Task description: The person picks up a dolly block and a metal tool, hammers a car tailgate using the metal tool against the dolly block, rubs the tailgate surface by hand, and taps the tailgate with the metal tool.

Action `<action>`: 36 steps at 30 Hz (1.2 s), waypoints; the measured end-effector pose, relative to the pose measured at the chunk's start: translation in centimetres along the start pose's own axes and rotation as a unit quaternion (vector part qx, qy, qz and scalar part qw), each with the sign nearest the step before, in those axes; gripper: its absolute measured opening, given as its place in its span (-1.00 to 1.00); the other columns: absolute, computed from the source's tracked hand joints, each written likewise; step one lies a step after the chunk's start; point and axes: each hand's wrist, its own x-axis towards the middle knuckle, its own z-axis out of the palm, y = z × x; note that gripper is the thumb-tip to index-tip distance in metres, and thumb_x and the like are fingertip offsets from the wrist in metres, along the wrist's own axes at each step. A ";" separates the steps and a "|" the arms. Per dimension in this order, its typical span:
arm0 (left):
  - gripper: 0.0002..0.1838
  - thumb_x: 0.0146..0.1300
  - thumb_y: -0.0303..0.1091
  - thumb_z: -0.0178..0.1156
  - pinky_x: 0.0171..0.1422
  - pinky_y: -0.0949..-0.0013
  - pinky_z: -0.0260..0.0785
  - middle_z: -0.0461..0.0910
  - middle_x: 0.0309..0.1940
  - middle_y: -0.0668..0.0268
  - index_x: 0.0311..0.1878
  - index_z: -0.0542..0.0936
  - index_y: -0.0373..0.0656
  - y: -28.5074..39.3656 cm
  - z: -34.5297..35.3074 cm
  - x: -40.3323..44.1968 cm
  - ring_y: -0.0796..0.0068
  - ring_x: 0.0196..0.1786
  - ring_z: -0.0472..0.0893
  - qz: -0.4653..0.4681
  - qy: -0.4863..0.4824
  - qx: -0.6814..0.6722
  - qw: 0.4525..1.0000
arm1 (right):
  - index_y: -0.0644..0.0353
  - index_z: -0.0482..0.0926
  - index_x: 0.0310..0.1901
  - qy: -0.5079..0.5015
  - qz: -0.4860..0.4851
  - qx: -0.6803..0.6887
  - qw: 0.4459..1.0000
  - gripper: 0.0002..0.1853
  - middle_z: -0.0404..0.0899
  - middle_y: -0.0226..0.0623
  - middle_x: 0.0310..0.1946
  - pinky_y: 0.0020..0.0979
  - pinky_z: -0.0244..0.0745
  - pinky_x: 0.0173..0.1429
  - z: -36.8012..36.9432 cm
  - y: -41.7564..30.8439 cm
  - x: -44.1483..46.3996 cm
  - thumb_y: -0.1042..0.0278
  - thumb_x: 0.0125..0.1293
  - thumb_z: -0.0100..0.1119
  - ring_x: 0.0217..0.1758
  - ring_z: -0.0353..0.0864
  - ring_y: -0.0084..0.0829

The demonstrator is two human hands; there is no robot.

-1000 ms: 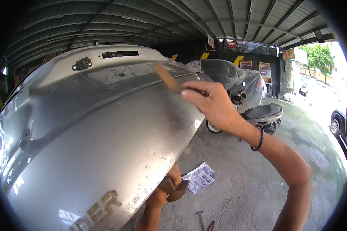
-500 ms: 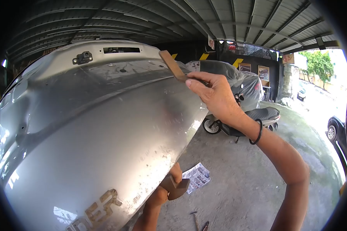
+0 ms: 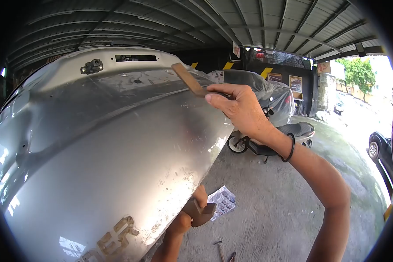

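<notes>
My right hand is closed around the handle of a body spoon, a flat brownish cranked bar. Its blade points up and left above a silver car tailgate panel; any contact with the metal cannot be made out. Under the panel's lower right edge, my left hand grips a dark, angular dolly block. The panel partly hides that hand. Scuffs and bare, pitted spots mark the metal along this edge. Brown adhesive letter traces show at the panel's bottom.
A hammer and pliers lie on the concrete floor, with newspaper beside the dolly block. A scooter and a plastic-covered vehicle stand behind. A dark car is outside at right.
The body spoon's blade has dipped slightly down and left toward the panel with my right hand. My left hand keeps its place with the dolly block. The view has shifted slightly.
</notes>
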 end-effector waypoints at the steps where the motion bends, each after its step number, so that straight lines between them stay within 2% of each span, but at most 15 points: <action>1: -0.91 -0.29 -0.52 -0.06 -0.33 0.35 0.11 0.35 -0.65 0.32 -0.62 0.42 -0.23 0.0 0.0 0.0 0.48 -0.55 0.30 0.009 -0.004 -0.003 1.000 | 0.37 0.61 0.01 0.031 -0.020 -0.007 0.999 -0.58 0.70 -0.08 -0.32 -0.42 0.51 -0.09 0.3 0.4 0.0 0.19 0.25 0.27 -0.28 0.65 -0.45; 4: -0.91 -0.31 -0.49 -0.06 -0.33 0.35 0.11 0.35 -0.65 0.32 -0.63 0.42 -0.23 -0.1 -0.5 -0.3 0.48 -0.55 0.30 0.003 -0.011 0.016 1.000 | 0.35 0.63 0.00 0.030 -0.104 0.001 0.994 -0.59 0.70 -0.12 -0.35 -0.43 0.51 -0.16 0.9 0.4 -0.5 0.19 0.26 0.27 -0.34 0.63 -0.48; 6: -0.91 -0.31 -0.49 -0.06 -0.33 0.35 0.12 0.35 -0.66 0.31 -0.63 0.41 -0.23 0.2 -0.1 -0.4 0.47 -0.55 0.30 -0.007 0.003 0.018 1.000 | 0.34 0.64 -0.03 -0.005 -0.052 -0.044 0.998 -0.62 0.69 -0.09 -0.35 -0.43 0.51 -0.16 -0.3 -0.5 -0.5 0.21 0.26 0.26 -0.34 0.63 -0.48; 10: -0.90 -0.31 -0.49 -0.06 -0.33 0.33 0.13 0.36 -0.66 0.30 -0.63 0.42 -0.24 0.7 0.2 -0.3 0.46 -0.56 0.29 -0.002 0.014 0.013 1.000 | 0.33 0.64 -0.01 0.063 -0.004 0.015 0.998 -0.59 0.69 -0.08 -0.34 -0.43 0.51 -0.12 0.5 0.9 0.2 0.17 0.24 0.27 -0.31 0.64 -0.48; 11: -0.90 -0.31 -0.49 -0.06 -0.33 0.33 0.13 0.36 -0.66 0.30 -0.63 0.42 -0.24 0.7 0.2 -0.1 0.46 -0.56 0.29 0.002 0.012 0.012 1.000 | 0.34 0.63 -0.01 0.039 -0.098 -0.021 0.994 -0.60 0.69 -0.10 -0.37 -0.43 0.51 -0.14 1.0 1.2 -0.7 0.19 0.26 0.25 -0.33 0.63 -0.48; 12: -0.90 -0.30 -0.48 -0.06 -0.32 0.33 0.13 0.36 -0.65 0.30 -0.63 0.42 -0.24 0.6 0.2 0.0 0.46 -0.56 0.30 0.014 0.011 0.011 1.000 | 0.34 0.63 -0.01 0.039 -0.099 -0.022 0.994 -0.60 0.69 -0.10 -0.37 -0.43 0.51 -0.14 0.8 1.2 -0.4 0.19 0.26 0.25 -0.33 0.63 -0.48; 16: -0.89 -0.27 -0.42 -0.04 -0.30 0.32 0.14 0.35 -0.65 0.30 -0.62 0.42 -0.24 1.4 0.8 -0.2 0.46 -0.55 0.31 -0.043 0.040 0.028 0.998 | 0.38 0.62 -0.02 0.023 -0.031 0.013 0.999 -0.59 0.70 -0.07 -0.31 -0.43 0.50 -0.10 -0.1 1.6 -0.1 0.19 0.25 0.25 -0.28 0.64 -0.47; 18: -0.88 -0.26 -0.40 -0.03 -0.29 0.32 0.14 0.35 -0.65 0.29 -0.62 0.41 -0.25 0.8 0.2 -0.6 0.46 -0.55 0.31 -0.015 0.024 0.019 0.999 | 0.38 0.62 0.01 0.071 0.024 -0.009 0.997 -0.57 0.70 -0.06 -0.27 -0.43 0.50 -0.08 0.0 1.6 -0.1 0.17 0.25 0.26 -0.25 0.65 -0.48; 22: -0.88 -0.24 -0.39 -0.01 -0.28 0.31 0.14 0.35 -0.65 0.29 -0.62 0.41 -0.26 0.7 0.5 -0.3 0.46 -0.56 0.30 -0.005 0.012 -0.006 1.000 | 0.40 0.61 -0.01 -0.004 -0.050 -0.013 0.999 -0.60 0.70 -0.08 -0.30 -0.44 0.50 -0.14 -0.3 1.5 -1.1 0.21 0.27 0.24 -0.29 0.63 -0.50; 26: -0.88 -0.24 -0.39 0.00 -0.27 0.30 0.14 0.35 -0.65 0.29 -0.62 0.41 -0.26 0.9 0.7 -0.4 0.46 -0.57 0.29 -0.035 0.018 -0.025 0.999 | 0.37 0.62 0.01 0.079 0.000 -0.014 0.997 -0.58 0.70 -0.06 -0.31 -0.42 0.51 -0.13 0.2 2.4 0.1 0.18 0.25 0.27 -0.29 0.65 -0.47; 27: -0.88 -0.24 -0.40 0.00 -0.27 0.30 0.14 0.35 -0.65 0.29 -0.61 0.42 -0.26 0.3 0.4 -0.5 0.46 -0.56 0.30 -0.019 0.017 -0.022 0.999 | 0.36 0.62 0.00 0.072 -0.106 -0.033 0.991 -0.59 0.71 -0.09 -0.34 -0.44 0.51 -0.17 1.1 2.3 -0.5 0.19 0.26 0.26 -0.33 0.65 -0.48; 30: -0.90 -0.25 -0.44 -0.01 -0.28 0.30 0.14 0.35 -0.65 0.29 -0.61 0.42 -0.26 -0.1 0.3 -1.1 0.45 -0.56 0.31 -0.012 0.022 -0.021 0.999 | 0.38 0.63 -0.03 -0.005 -0.069 -0.017 0.997 -0.61 0.70 -0.07 -0.34 -0.42 0.52 -0.13 -0.2 1.1 -0.5 0.20 0.27 0.24 -0.31 0.65 -0.46; 31: -0.92 -0.26 -0.47 -0.03 -0.28 0.30 0.15 0.36 -0.65 0.29 -0.61 0.42 -0.26 -0.1 0.3 -1.0 0.45 -0.56 0.31 -0.011 0.023 -0.021 0.999 | 0.38 0.62 -0.02 0.012 -0.005 -0.024 1.000 -0.61 0.70 -0.07 -0.33 -0.40 0.52 -0.10 -0.4 0.9 0.3 0.20 0.27 0.25 -0.29 0.66 -0.44; 34: -0.91 -0.29 -0.56 -0.07 -0.28 0.30 0.15 0.36 -0.65 0.28 -0.63 0.42 -0.26 0.1 0.2 -0.8 0.44 -0.55 0.32 -0.012 0.020 -0.023 0.999 | 0.37 0.62 0.01 0.079 -0.049 -0.015 0.996 -0.58 0.70 -0.08 -0.34 -0.43 0.52 -0.13 1.1 1.9 0.1 0.19 0.25 0.28 -0.30 0.65 -0.46; 36: -0.91 -0.29 -0.58 -0.08 -0.28 0.30 0.15 0.36 -0.65 0.28 -0.63 0.42 -0.27 0.5 0.4 -0.5 0.44 -0.55 0.32 -0.013 0.023 -0.015 1.000 | 0.37 0.61 0.01 0.033 -0.088 -0.002 0.996 -0.58 0.70 -0.08 -0.34 -0.43 0.51 -0.14 1.2 1.8 -0.5 0.20 0.25 0.27 -0.31 0.65 -0.46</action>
